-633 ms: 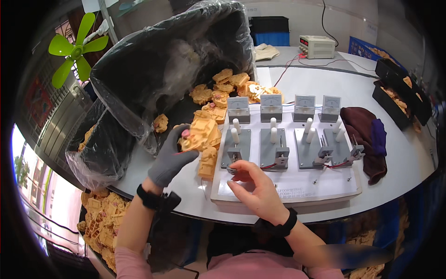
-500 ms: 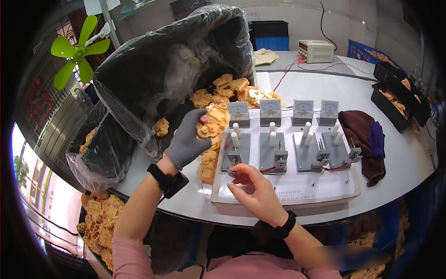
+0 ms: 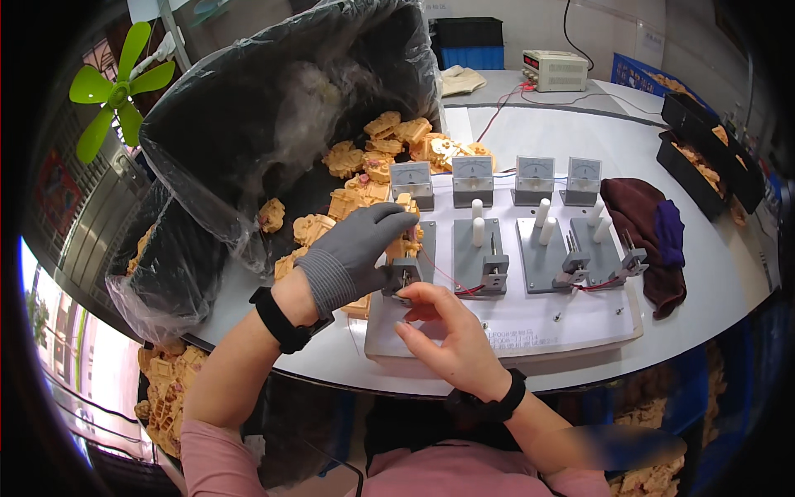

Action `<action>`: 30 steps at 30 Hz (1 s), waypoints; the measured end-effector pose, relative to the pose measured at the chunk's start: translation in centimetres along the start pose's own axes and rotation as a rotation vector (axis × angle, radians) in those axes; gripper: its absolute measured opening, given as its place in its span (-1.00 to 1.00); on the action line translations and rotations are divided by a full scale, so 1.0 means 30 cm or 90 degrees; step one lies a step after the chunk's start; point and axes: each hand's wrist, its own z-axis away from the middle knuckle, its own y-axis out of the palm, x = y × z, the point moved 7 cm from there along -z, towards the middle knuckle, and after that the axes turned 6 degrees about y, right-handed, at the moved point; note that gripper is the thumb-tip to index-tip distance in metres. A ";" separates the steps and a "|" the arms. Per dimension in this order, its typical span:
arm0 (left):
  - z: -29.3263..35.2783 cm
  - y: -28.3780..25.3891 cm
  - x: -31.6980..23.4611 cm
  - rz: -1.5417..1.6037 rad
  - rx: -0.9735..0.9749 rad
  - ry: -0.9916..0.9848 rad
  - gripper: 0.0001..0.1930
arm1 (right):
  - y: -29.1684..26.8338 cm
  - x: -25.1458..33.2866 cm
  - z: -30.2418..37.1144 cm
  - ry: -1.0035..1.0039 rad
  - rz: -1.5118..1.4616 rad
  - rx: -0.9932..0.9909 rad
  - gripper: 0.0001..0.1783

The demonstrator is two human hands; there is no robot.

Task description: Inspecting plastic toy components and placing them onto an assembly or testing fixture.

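Observation:
My left hand (image 3: 352, 253), in a grey knit glove, grips a tan moulded plastic part (image 3: 409, 242) from above. It holds that part at the leftmost station of a white test board (image 3: 538, 327), over its grey plate and mostly covering the station. My bare right hand (image 3: 455, 335) is at the front of this station, thumb and index finger apart. Its index fingertip is at the small grey metal block (image 3: 404, 277); whether it presses there I cannot tell. Behind the part stands a small analog meter (image 3: 411, 180).
More stations with white pegs (image 3: 478, 228), pin blocks and meters stand to the right. Tan parts (image 3: 344, 157) spill from a plastic-lined black bin (image 3: 240, 108). A brown cloth (image 3: 642, 248) lies at the board's right. A power supply (image 3: 555, 72), black trays (image 3: 704, 157) and a green fan (image 3: 118, 93) stand farther out.
My left hand has carried the tan part down and right from beside the board onto the leftmost station. My right hand stays by the front block. The whole view has shifted slightly.

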 end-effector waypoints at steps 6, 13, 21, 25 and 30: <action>0.106 0.025 0.063 0.061 -0.063 -0.070 -0.28 | -0.041 -0.042 0.029 0.006 -0.031 -0.147 -0.51; 0.315 0.241 0.183 0.047 0.144 -0.255 -0.13 | -0.018 -0.037 0.029 -0.018 -0.025 -0.134 -0.56; 0.406 0.252 0.245 0.139 0.004 -0.323 -0.34 | -0.022 -0.038 0.036 -0.029 -0.013 -0.143 -0.60; 0.552 0.197 0.272 0.606 -0.222 -0.547 -0.37 | -0.020 -0.016 0.037 -0.045 0.002 -0.128 -0.60; 0.572 0.052 0.068 0.800 -0.324 -0.536 -0.40 | -0.032 -0.024 0.048 -0.039 0.019 -0.123 -0.59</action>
